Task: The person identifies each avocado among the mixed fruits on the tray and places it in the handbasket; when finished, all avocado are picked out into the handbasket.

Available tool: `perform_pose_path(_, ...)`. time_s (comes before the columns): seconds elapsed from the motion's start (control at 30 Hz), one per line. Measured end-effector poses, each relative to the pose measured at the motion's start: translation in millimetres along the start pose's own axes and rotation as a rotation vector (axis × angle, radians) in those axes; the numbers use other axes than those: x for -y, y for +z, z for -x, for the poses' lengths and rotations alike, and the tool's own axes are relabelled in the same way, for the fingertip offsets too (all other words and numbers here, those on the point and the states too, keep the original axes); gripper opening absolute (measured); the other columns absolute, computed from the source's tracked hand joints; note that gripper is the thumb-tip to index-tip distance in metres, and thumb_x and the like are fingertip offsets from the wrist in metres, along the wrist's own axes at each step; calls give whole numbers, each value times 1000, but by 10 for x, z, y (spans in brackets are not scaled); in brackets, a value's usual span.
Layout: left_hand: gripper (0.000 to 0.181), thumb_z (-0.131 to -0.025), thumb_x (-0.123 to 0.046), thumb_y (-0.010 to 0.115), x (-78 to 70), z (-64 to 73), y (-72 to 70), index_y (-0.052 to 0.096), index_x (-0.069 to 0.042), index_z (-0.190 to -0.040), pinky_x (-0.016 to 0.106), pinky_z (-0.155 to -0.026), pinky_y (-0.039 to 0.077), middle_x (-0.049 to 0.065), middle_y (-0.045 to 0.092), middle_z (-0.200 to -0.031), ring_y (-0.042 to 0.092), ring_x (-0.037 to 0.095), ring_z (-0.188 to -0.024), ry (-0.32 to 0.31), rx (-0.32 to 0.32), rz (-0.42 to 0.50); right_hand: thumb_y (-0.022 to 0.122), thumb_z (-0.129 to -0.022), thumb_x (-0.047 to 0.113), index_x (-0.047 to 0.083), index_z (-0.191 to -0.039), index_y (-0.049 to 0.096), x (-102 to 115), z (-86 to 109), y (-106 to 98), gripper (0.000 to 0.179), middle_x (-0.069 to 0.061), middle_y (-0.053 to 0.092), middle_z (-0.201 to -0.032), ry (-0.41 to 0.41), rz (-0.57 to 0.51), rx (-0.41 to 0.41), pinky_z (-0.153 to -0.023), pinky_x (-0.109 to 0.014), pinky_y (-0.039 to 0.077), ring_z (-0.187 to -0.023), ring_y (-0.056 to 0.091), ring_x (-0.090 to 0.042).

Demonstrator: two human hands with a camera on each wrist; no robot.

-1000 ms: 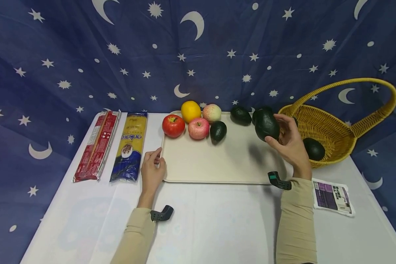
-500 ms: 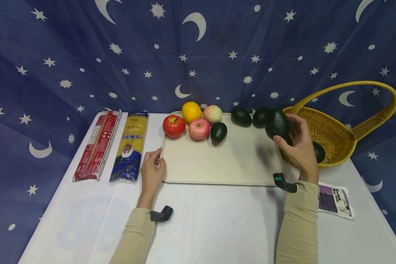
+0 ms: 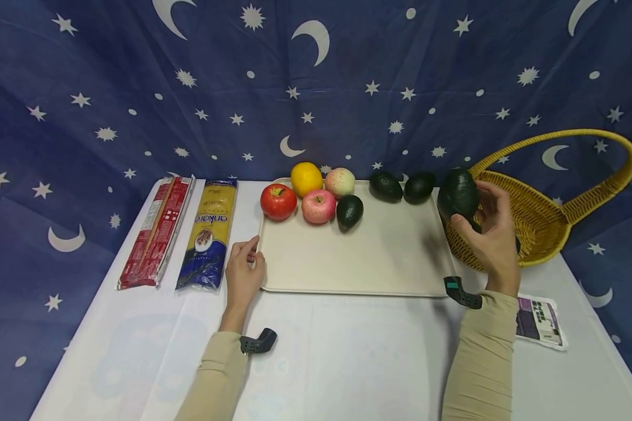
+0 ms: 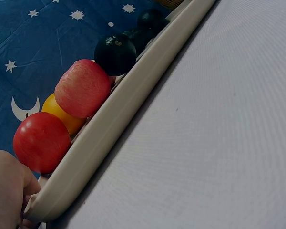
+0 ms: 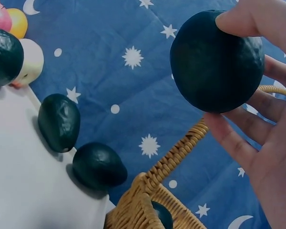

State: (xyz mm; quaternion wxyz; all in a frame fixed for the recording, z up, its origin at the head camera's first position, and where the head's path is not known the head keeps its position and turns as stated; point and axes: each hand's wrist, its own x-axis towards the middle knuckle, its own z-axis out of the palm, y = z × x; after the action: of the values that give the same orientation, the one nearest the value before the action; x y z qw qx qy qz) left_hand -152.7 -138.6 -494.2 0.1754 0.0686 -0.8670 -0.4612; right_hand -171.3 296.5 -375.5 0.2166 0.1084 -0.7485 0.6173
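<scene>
My right hand (image 3: 492, 228) holds a dark green avocado (image 5: 214, 62) between thumb and fingers, raised over the left rim of the wicker basket (image 3: 548, 204). Another avocado (image 5: 162, 214) shows inside the basket in the right wrist view; in the head view my hand mostly hides it. With thumb and curled fingers, my left hand (image 3: 244, 275) grips the left edge of the cream tray (image 3: 347, 269). On that tray sit a tomato (image 3: 278, 202), an orange (image 3: 306, 179), a pink apple (image 3: 318, 206), a peach (image 3: 339, 182) and three avocados (image 3: 350, 211), two of them along the back edge.
Left of the tray lie a red packet (image 3: 155, 234) and a blue and yellow pasta packet (image 3: 206, 234). A white and purple packet (image 3: 542, 321) lies by my right forearm. The basket's tall handle (image 3: 569, 133) arches over it, before a starry blue cloth (image 3: 216, 76).
My right hand has carried the avocado rightward from over the tray to the basket's left rim. My left hand stays at the tray edge.
</scene>
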Motion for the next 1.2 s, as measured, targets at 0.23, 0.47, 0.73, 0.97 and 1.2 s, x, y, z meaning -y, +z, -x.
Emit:
perform_pose_path(0.23, 38, -85, -5, 56, -13, 13, -4, 63, -6, -123, 32, -76, 44, 12, 58, -102, 56, 21, -82, 9, -9, -2, 65, -71, -18, 3, -136, 40, -20, 13, -36, 73, -7, 46, -134, -56, -134, -45, -99, -17, 39, -124, 46, -21)
perform_pose_path(0.47, 38, -84, -3, 57, -12, 15, 3, 63, -5, -122, 33, -75, 44, 12, 58, -102, 56, 21, -81, 23, -22, -4, 65, -70, -18, 2, -135, 40, -65, 19, -95, 72, -11, 45, -134, -60, -230, -118, -100, -19, 41, -124, 47, -24)
perform_pose_path(0.73, 38, -86, -5, 56, -10, 12, -8, 62, -7, -123, 32, -77, 44, 11, 57, -103, 56, 21, -84, 0, 1, -1, 67, -71, -14, 6, -134, 42, -98, 21, -167, 71, -10, 46, -133, -14, -195, -202, -100, -19, 43, -123, 49, -24)
perform_pose_path(0.97, 38, -86, -5, 56, -13, 15, -18, 62, -6, -123, 33, -77, 45, 12, 57, -103, 56, 22, -83, 12, -2, -14, 68, -72, -12, 7, -134, 42, -147, 33, -218, 70, -9, 46, -133, 28, -164, -239, -96, -17, 45, -122, 49, -23)
perform_pose_path(1.2, 38, -85, -4, 56, -24, 18, -8, 62, -5, -123, 32, -75, 44, 13, 58, -103, 56, 22, -82, 30, -13, -16, 69, -76, -2, 17, -135, 44, -201, 37, -290, 67, -1, 45, -134, 132, 80, -286, -103, -21, 40, -120, 49, -17)
